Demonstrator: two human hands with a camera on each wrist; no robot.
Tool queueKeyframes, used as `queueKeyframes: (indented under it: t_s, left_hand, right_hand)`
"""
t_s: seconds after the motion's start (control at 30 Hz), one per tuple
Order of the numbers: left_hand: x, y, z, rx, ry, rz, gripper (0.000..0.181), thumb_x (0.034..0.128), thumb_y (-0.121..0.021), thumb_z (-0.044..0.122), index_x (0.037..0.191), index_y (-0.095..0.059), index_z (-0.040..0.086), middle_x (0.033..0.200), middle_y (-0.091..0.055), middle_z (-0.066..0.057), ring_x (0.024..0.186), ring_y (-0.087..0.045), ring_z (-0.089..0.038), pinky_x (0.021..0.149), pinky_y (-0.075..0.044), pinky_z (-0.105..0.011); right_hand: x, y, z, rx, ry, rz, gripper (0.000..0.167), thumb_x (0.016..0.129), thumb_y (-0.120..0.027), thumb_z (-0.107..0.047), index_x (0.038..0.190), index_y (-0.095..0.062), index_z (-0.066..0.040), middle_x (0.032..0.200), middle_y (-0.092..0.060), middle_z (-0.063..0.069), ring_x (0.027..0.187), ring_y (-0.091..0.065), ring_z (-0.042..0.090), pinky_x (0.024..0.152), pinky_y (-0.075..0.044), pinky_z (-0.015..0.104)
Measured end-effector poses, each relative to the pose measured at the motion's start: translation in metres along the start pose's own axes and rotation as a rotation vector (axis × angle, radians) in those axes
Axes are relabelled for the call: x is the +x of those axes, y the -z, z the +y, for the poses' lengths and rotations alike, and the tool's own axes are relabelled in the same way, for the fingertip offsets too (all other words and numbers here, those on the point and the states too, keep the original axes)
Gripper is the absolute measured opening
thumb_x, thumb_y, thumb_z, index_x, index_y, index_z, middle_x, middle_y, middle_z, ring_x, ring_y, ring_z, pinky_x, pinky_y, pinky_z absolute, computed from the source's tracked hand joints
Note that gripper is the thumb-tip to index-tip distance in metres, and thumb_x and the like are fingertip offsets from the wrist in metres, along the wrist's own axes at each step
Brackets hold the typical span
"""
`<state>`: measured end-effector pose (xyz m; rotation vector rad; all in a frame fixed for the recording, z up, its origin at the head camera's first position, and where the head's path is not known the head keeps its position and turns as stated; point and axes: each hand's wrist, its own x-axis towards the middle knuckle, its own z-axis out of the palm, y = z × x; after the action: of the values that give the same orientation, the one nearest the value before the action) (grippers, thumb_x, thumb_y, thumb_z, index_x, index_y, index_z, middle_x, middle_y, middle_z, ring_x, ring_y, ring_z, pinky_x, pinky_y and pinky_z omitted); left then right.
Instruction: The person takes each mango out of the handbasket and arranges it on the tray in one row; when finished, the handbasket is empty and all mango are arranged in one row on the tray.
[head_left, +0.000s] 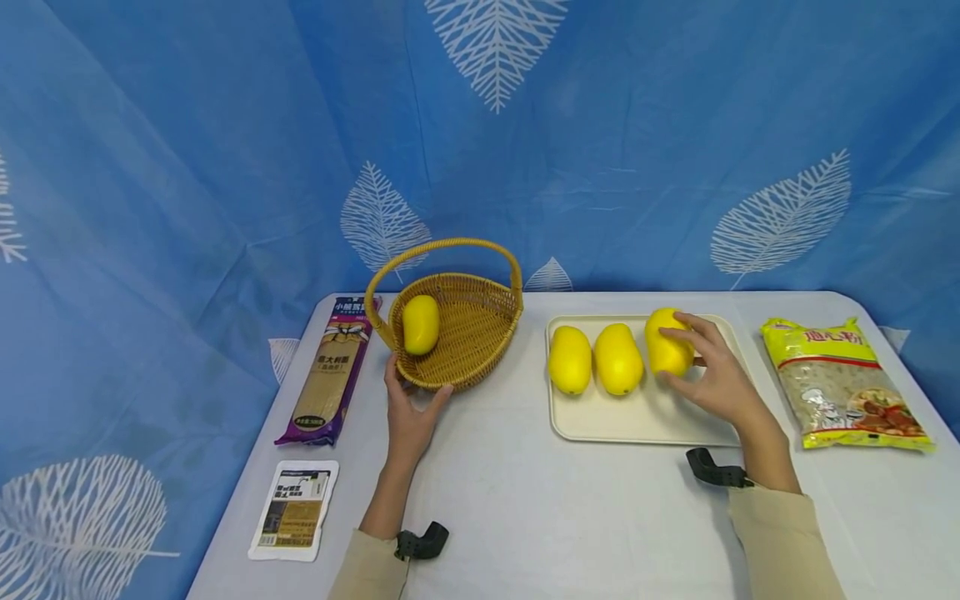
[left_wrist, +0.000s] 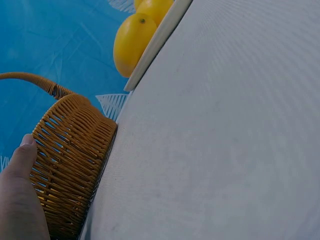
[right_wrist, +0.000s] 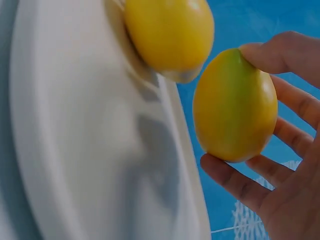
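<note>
- Yellow fruit (head_left: 663, 337), tinged green in the right wrist view, is pinched by the right hand (head_left: 716, 379) just above the tray (head_left: 600, 422): thumb on one side, spread fingers on the other.
- Left hand (head_left: 411, 425): thumb and index finger spread wide apart, touching the near side of the wicker basket (head_left: 480, 333); how the other fingers bend, I cannot tell.
- One fruit (head_left: 422, 325) lies in that basket, against its left wall.
- Two more (head_left: 618, 360) sit side by side on the tray.
- Purple pack (head_left: 326, 375), left of the basket: "意大利面" across the middle, the top line beginning "小熊", smaller print unclear.
- Yellow-ended bag (head_left: 847, 383), right of the tray: red "通心粉", a chef figure and a pictured dish.
- White-edged pouch (head_left: 294, 510), nearer the person: its label is too small to read.
</note>
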<state>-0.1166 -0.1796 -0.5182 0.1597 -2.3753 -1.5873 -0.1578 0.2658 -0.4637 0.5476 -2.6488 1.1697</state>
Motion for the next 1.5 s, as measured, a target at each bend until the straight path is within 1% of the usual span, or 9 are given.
queueKeyframes:
  t_s: [0.23,0.43,0.7,1.03,1.2,1.3,1.37,1.43,1.5]
  left_hand:
    - [-0.001,0.001,-0.001,0.003,-0.007,0.001,0.099,0.0857,-0.075,0.038,0.155,-0.005,0.035,0.157,-0.026,-0.005,0.135,-0.037,-0.025,0.107,-0.037,-0.045]
    - [0.000,0.000,-0.002,0.012,-0.015,0.006,0.098,0.0858,-0.075,0.037,0.155,-0.006,0.033,0.158,-0.025,-0.006,0.135,-0.038,-0.026,0.108,-0.037,-0.046]
    - [0.001,0.000,-0.003,0.008,-0.007,0.003,0.099,0.0858,-0.075,0.038,0.155,-0.005,0.033,0.159,-0.024,-0.005,0.136,-0.037,-0.025,0.109,-0.037,-0.046]
    - [0.000,0.000,-0.002,-0.002,-0.013,0.001,0.099,0.0851,-0.076,0.039,0.155,-0.006,0.035,0.159,-0.024,-0.005,0.135,-0.038,-0.026,0.109,-0.036,-0.047]
    - [-0.001,0.001,-0.002,-0.001,-0.010,0.007,0.099,0.0852,-0.076,0.039,0.155,-0.006,0.035,0.159,-0.023,-0.004,0.136,-0.037,-0.025,0.109,-0.036,-0.046]
    - [-0.001,0.001,-0.003,-0.001,-0.007,0.009,0.099,0.0853,-0.076,0.038,0.155,-0.006,0.035,0.159,-0.024,-0.004,0.136,-0.037,-0.025,0.109,-0.036,-0.046]
    - [-0.001,0.001,-0.003,-0.001,-0.006,0.009,0.099,0.0853,-0.076,0.038,0.155,-0.006,0.035,0.159,-0.023,-0.003,0.135,-0.037,-0.025,0.109,-0.036,-0.047]
    - [-0.001,0.000,-0.002,-0.009,-0.009,0.008,0.098,0.0854,-0.076,0.036,0.155,-0.007,0.034,0.159,-0.023,-0.003,0.135,-0.038,-0.025,0.109,-0.035,-0.047]
    - [0.000,-0.001,-0.001,-0.021,-0.014,0.001,0.099,0.0856,-0.076,0.035,0.155,-0.006,0.033,0.159,-0.023,-0.004,0.134,-0.039,-0.026,0.109,-0.036,-0.046]
  right_hand:
    - [-0.003,-0.005,0.008,-0.003,-0.010,-0.068,0.061,0.075,-0.080,0.001,0.131,-0.056,0.001,0.149,-0.032,0.026,0.126,-0.039,0.048,0.075,-0.039,0.013]
    - [-0.003,-0.007,0.008,-0.012,-0.011,-0.091,0.060,0.076,-0.080,-0.001,0.131,-0.056,0.001,0.150,-0.031,0.026,0.127,-0.037,0.047,0.074,-0.041,0.019]
    - [-0.003,-0.009,0.010,-0.015,-0.031,-0.126,0.063,0.076,-0.081,-0.003,0.134,-0.055,0.000,0.153,-0.026,0.027,0.130,-0.034,0.047,0.073,-0.041,0.019]
    - [-0.004,-0.008,0.011,-0.016,-0.071,-0.145,0.065,0.077,-0.081,-0.006,0.136,-0.053,-0.002,0.154,-0.021,0.030,0.135,-0.029,0.053,0.077,-0.040,0.021]
    - [-0.003,-0.008,0.010,-0.015,-0.070,-0.141,0.066,0.077,-0.081,-0.006,0.136,-0.053,-0.001,0.153,-0.021,0.031,0.134,-0.029,0.054,0.077,-0.042,0.023]
    - [-0.003,-0.006,0.007,-0.014,-0.061,-0.132,0.066,0.076,-0.081,-0.005,0.136,-0.052,0.001,0.153,-0.021,0.032,0.132,-0.031,0.055,0.084,-0.045,0.035]
    - [-0.003,-0.003,0.002,-0.018,-0.054,-0.123,0.066,0.076,-0.081,-0.004,0.136,-0.052,0.001,0.154,-0.020,0.032,0.133,-0.030,0.056,0.090,-0.045,0.051]
    - [-0.003,0.000,-0.004,-0.021,-0.046,-0.116,0.067,0.077,-0.080,-0.004,0.138,-0.051,0.000,0.155,-0.019,0.031,0.135,-0.026,0.056,0.094,-0.038,0.068]
    - [-0.003,0.006,-0.014,-0.023,-0.038,-0.098,0.068,0.078,-0.080,-0.004,0.139,-0.051,-0.003,0.156,-0.020,0.029,0.138,-0.022,0.055,0.095,-0.030,0.076]
